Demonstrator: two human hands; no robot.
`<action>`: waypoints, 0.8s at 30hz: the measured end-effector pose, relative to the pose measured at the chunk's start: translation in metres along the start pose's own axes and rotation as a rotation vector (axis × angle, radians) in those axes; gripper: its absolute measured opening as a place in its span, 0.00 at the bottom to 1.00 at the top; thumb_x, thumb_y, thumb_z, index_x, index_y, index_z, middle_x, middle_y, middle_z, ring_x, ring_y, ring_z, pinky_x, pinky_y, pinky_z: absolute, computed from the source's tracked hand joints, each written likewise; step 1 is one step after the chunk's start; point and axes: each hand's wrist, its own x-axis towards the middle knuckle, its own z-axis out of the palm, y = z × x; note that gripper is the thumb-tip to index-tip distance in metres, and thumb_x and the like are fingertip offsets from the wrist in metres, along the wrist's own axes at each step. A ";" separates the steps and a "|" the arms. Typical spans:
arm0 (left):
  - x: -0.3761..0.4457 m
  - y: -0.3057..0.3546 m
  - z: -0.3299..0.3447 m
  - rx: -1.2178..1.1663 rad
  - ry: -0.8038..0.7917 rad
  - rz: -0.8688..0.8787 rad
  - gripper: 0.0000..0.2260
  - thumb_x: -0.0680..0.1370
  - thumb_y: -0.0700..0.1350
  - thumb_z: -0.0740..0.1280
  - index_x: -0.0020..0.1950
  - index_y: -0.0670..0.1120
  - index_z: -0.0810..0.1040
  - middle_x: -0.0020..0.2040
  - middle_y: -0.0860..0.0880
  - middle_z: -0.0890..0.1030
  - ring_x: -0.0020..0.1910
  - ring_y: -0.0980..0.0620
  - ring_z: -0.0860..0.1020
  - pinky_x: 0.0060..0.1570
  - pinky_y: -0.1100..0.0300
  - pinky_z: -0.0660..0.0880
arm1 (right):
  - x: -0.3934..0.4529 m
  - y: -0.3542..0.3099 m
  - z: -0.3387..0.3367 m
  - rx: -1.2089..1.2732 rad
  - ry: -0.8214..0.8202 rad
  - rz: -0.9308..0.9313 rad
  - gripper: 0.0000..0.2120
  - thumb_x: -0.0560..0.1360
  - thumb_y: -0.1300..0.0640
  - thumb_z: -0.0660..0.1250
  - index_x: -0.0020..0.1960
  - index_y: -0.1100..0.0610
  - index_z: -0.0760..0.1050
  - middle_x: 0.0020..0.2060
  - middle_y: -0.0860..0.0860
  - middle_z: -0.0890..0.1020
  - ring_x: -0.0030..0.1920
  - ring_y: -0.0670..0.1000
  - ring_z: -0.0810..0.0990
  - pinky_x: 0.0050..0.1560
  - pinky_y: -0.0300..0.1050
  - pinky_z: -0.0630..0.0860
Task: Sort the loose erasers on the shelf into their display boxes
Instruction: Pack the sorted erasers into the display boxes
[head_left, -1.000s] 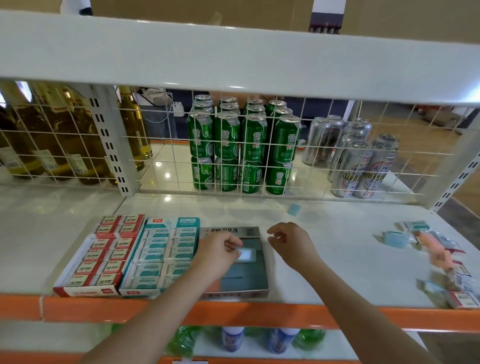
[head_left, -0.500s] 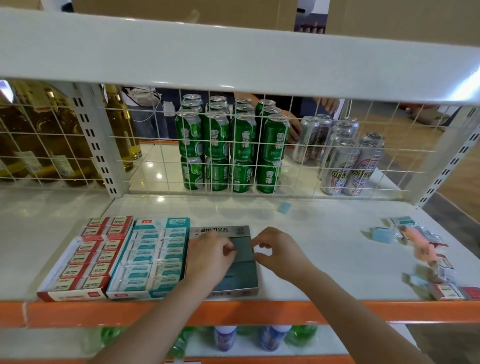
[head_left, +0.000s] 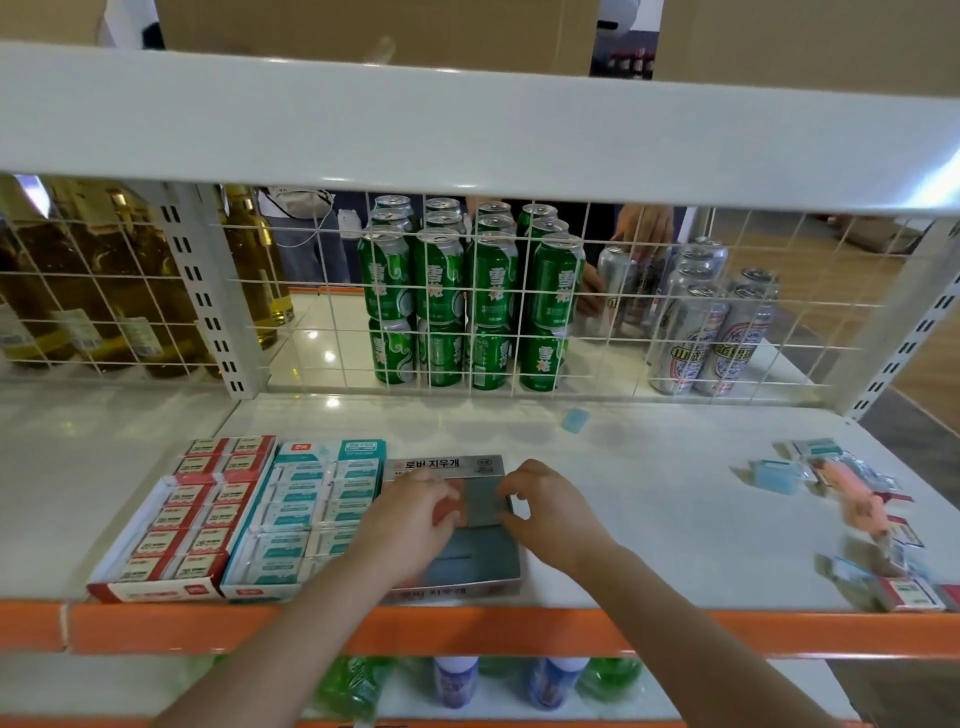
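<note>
On a glossy white metal shelf (head_left: 649, 499) with an orange front lip, backed by a white wire grid panel (head_left: 649, 312), three flat cardboard display boxes sit side by side at the front edge. The red-and-white display box (head_left: 171, 525) on the left holds two columns of red-labelled erasers packed edge to edge. Touching it, the teal-and-white display box (head_left: 306, 514) holds teal-labelled erasers in neat rows. The third, a silver-grey display box (head_left: 457, 530) with Korean lettering on its upright flap, shows flat grey-blue slabs inside. Both bare forearms reach over the orange lip to this box. The left hand (head_left: 410, 525) lies across its left half, fingers curled downward onto something reddish; whether it grips that cannot be told. The right hand (head_left: 550, 514) hovers at the box's right rim, fingers bent with the tips pinched at the edge of a grey slab. Behind the grid stand stacked green drink cans (head_left: 467, 306), silver cans (head_left: 706, 322) and amber glass bottles (head_left: 104, 291). Well apart to the right lies a scattered heap of loose wrapped erasers (head_left: 862, 519), pale blue, pink and red-labelled. One small pale blue eraser (head_left: 574, 419) lies alone near the grid.
</note>
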 end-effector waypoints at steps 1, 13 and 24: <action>0.003 0.003 -0.002 0.001 -0.012 -0.003 0.13 0.78 0.47 0.63 0.62 0.49 0.76 0.60 0.53 0.74 0.59 0.54 0.72 0.58 0.62 0.68 | -0.001 0.004 -0.002 0.033 0.018 0.024 0.11 0.74 0.59 0.64 0.56 0.57 0.77 0.48 0.50 0.73 0.52 0.51 0.75 0.47 0.36 0.68; 0.062 0.094 0.034 -0.098 -0.080 0.067 0.07 0.77 0.44 0.62 0.53 0.48 0.77 0.53 0.52 0.78 0.52 0.52 0.76 0.52 0.59 0.73 | -0.042 0.110 -0.066 -0.005 0.152 0.348 0.14 0.75 0.60 0.64 0.60 0.56 0.76 0.54 0.52 0.77 0.54 0.50 0.76 0.48 0.35 0.67; 0.117 0.137 0.092 0.070 -0.152 0.059 0.18 0.79 0.49 0.60 0.66 0.44 0.69 0.68 0.46 0.69 0.65 0.47 0.70 0.62 0.56 0.68 | -0.068 0.202 -0.112 -0.149 0.169 0.568 0.22 0.75 0.60 0.62 0.69 0.58 0.67 0.69 0.54 0.68 0.67 0.54 0.68 0.64 0.41 0.65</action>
